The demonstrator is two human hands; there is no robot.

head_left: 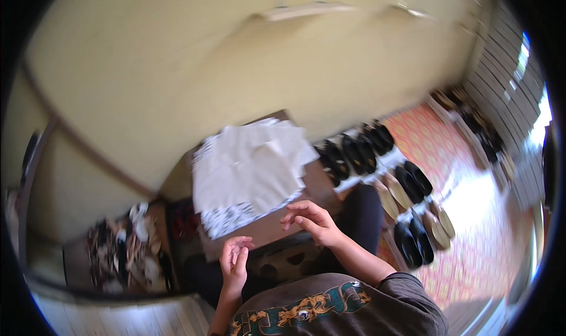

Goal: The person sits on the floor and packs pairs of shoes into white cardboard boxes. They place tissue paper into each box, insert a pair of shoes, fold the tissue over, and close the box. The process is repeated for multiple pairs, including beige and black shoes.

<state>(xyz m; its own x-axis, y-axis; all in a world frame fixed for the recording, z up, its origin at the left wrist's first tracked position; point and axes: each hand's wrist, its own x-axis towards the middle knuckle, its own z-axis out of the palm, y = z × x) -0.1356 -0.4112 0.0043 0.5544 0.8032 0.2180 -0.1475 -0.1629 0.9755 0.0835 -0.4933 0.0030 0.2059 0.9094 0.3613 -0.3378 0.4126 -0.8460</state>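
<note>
My left hand [235, 257] is held over the near edge of a small brown table [323, 191], its fingers loosely bent and nothing in them. Across from it, my right hand [313, 220] hovers with fingers curved and thumb apart, also without anything in its grasp. Just beyond both hands lies a loose stack of pale beige sheets [247, 165], perhaps cloth or paper. From under it stick out white sheets [227, 221] with a dark pattern. Neither hand touches the stack.
Pairs of dark shoes [356, 153] and beige shoes [437, 225] stand in rows on the right. More footwear [471, 123] lines the slatted wall. At left, a box [75, 265] holds jumbled scraps [127, 247]. A beige wall [177, 70] rises behind the table.
</note>
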